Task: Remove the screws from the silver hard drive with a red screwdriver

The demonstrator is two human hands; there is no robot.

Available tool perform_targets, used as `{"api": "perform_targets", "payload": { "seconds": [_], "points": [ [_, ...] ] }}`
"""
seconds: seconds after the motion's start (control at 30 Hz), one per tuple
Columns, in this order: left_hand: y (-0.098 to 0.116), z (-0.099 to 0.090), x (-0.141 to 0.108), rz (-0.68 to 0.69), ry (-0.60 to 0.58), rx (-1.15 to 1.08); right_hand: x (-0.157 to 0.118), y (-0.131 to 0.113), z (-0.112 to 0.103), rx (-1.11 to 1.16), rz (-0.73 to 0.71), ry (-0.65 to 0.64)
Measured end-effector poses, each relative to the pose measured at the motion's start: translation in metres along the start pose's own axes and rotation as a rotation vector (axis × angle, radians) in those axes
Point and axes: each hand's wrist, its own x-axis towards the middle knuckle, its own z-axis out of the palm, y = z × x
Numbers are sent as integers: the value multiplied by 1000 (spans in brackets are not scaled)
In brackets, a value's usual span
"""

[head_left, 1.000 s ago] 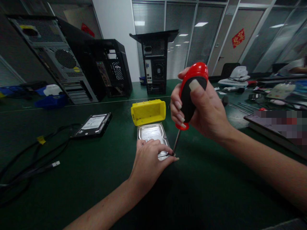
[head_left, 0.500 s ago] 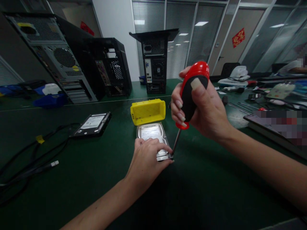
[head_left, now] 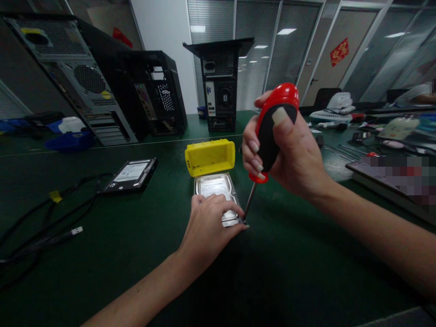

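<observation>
With my right hand (head_left: 298, 156) I am gripping the red-and-black, bulbous-handled screwdriver (head_left: 267, 136), its tip at the silver metal hard drive's (head_left: 217, 185) near right corner, while my left hand (head_left: 207, 222) is clasping that drive against the dark green table (head_left: 163, 218), seemingly for steadiness.

- Hard drive (head_left: 214, 184) flat on table (head_left: 143, 245), mid-width; left hand (head_left: 209, 218) over its near end
- Screwdriver (head_left: 269, 136) in right hand (head_left: 296, 152), tip at drive's near right corner
- Bin (head_left: 210, 159) just behind drive
- Second drive (head_left: 131, 174) left of both, well apart
- Cables (head_left: 47, 245) toward table's left edge
- Left case (head_left: 105, 77), middle case (head_left: 170, 86), right case (head_left: 220, 86) toward far edge; right case behind bin
- Slab (head_left: 378, 171) toward right edge, beyond right hand
</observation>
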Motion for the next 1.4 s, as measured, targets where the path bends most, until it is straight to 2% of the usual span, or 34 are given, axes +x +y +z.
{"api": "perform_targets", "payload": {
  "seconds": [0.6, 0.8, 1.1, 1.23, 1.4],
  "points": [
    [1, 2, 1, 2, 34, 5, 1, 3, 1, 36, -45, -24],
    [1, 0, 0, 5, 26, 42, -1, -2, 3, 26, 15, -11],
    [0, -1, 0, 4, 10, 49, -3, -7, 2, 100, 26, -82],
    [1, 0, -1, 10, 14, 43, -4, -6, 2, 81, 68, -54],
    [2, 0, 0, 9, 13, 46, -3, -7, 4, 68, 24, -39]
  ]
}}
